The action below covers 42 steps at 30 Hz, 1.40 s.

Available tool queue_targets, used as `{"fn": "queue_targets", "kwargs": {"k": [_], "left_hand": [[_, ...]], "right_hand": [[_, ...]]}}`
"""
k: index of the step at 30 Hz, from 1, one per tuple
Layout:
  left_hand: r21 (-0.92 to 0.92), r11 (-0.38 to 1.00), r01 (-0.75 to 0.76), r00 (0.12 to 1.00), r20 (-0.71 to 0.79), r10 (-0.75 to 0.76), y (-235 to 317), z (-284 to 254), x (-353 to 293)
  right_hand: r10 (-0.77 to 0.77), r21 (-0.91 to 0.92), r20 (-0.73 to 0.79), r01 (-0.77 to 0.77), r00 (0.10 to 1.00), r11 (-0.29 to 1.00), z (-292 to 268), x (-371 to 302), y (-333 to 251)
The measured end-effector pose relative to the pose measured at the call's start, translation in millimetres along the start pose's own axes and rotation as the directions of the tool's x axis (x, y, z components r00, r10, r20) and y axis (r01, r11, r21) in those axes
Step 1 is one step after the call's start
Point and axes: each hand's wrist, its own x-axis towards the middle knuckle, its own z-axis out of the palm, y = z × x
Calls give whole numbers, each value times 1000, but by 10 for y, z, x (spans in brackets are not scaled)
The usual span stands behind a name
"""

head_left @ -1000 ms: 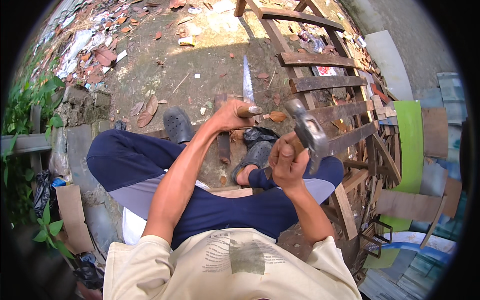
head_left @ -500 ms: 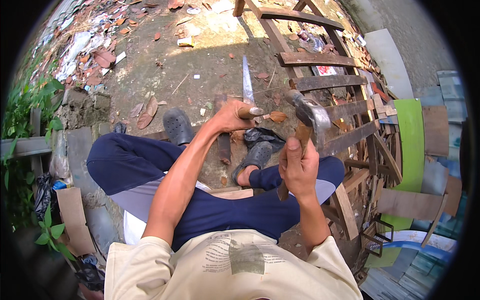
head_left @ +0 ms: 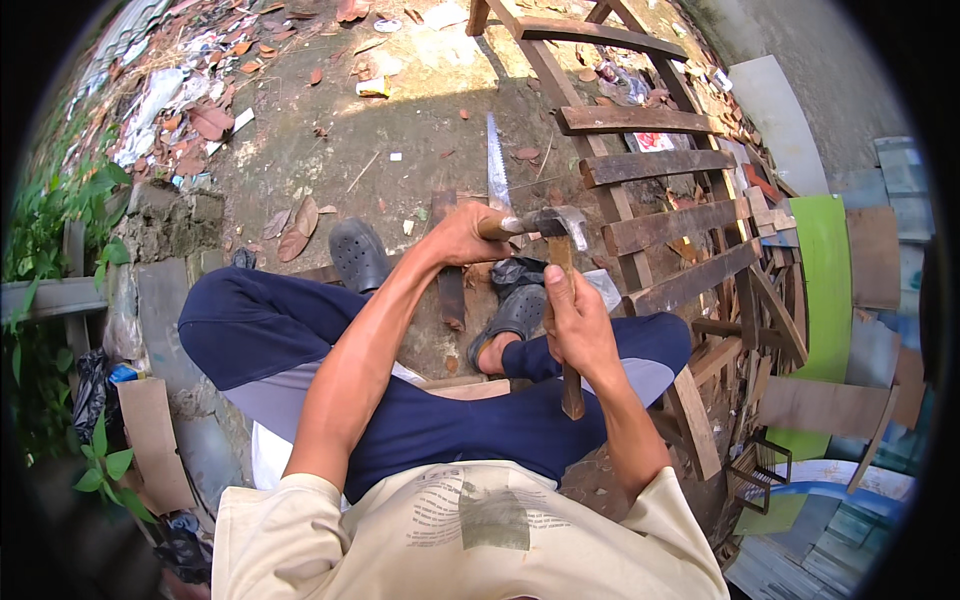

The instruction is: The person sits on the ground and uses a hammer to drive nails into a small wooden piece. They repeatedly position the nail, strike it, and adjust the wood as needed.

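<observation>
My left hand [head_left: 465,235] is closed round a short wooden handle [head_left: 492,227] with a shiny grey end pointing right; the rest of that tool is hidden by my fist. In my right hand [head_left: 580,325] is a claw hammer [head_left: 562,262], its wooden shaft gripped upright with the thumb along it. The hammer's head is at the grey end of the handle, seemingly touching it. Just beyond my left hand shows a toothed saw blade [head_left: 496,165], its lower end hidden behind the fist. A dark strip of wood [head_left: 450,297] lies on the ground below that hand.
A slatted wooden frame [head_left: 660,170] leans at the right, with scrap wood and a green board [head_left: 820,300] beside it. Between my shod feet is a black plastic bag [head_left: 515,272]. Leaves and litter [head_left: 160,110] cover the far left; a broken block [head_left: 170,220] stands nearer.
The hammer has swung left and down, its head now at the end of the handle in my left hand. My left hand has barely moved.
</observation>
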Motion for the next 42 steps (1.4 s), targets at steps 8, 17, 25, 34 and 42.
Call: {"fn": "queue_targets", "kwargs": {"k": [8, 17, 25, 34, 42], "left_hand": [[40, 999, -16, 1000, 6, 16, -23, 3, 24], [64, 998, 8, 1000, -8, -7, -18, 8, 17], [51, 999, 3, 1000, 13, -3, -156, 51, 34], [11, 1000, 26, 1000, 3, -26, -137, 61, 29], [39, 998, 54, 995, -86, -50, -138, 27, 53]], "right_hand": [[-296, 147, -14, 295, 955, 944, -13, -48, -41], [-587, 292, -118, 593, 801, 750, -34, -83, -79], [-469, 332, -139, 487, 872, 807, -71, -112, -106], [-443, 188, -70, 448, 894, 874, -35, -49, 90], [-155, -132, -119, 139, 981, 982, -94, 66, 274]]}}
